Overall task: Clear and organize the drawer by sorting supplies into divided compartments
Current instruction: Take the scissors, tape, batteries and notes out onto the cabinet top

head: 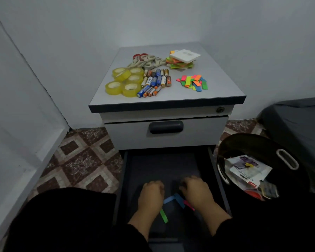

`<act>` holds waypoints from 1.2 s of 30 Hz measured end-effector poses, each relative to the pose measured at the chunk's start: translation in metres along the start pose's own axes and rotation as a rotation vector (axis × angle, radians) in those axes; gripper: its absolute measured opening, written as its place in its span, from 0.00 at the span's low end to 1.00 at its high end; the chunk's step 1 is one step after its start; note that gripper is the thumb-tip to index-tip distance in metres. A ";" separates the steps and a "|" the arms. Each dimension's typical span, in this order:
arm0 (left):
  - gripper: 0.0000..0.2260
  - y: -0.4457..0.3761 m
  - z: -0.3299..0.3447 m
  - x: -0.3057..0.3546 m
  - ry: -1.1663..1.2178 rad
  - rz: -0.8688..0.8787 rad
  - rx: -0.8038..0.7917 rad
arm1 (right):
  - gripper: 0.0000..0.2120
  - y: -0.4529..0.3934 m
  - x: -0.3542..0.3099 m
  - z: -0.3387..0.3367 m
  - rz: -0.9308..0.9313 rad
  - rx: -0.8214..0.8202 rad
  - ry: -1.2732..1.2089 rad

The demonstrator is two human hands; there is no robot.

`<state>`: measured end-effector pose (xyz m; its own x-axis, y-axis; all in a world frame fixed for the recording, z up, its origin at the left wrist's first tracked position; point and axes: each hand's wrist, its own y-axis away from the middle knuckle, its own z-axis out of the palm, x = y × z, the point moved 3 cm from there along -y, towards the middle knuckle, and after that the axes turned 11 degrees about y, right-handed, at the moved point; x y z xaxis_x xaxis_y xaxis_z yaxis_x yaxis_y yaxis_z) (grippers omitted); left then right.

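Clearing was judged nearly done: yellow tape rolls [125, 81], batteries [155, 81] etc. were sorted on grey cabinet tabletop [224, 82]. Few coloured paper strips [173, 199] remained in dark open bottom drawer [164, 166] by left hand [150, 194] & right hand [196, 190]; grip state couldn't be told. No dividers seen.

The dark lower drawer [162, 166] stands pulled open, with blue [178, 199], pink [188, 205] and green [163, 216] paper strips lying loose near its front.
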<state>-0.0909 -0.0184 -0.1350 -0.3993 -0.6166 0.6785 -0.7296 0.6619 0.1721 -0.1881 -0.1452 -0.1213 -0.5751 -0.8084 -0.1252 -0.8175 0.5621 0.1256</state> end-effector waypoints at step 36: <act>0.11 0.016 0.036 -0.006 -0.333 -0.340 -0.265 | 0.13 0.026 0.008 0.018 0.423 -0.379 -0.056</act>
<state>-0.1199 -0.0192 -0.1624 -0.3508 -0.8878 0.2979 -0.7003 0.4599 0.5459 -0.2144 -0.1335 -0.1369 -0.8590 -0.5105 -0.0381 -0.4535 0.7243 0.5194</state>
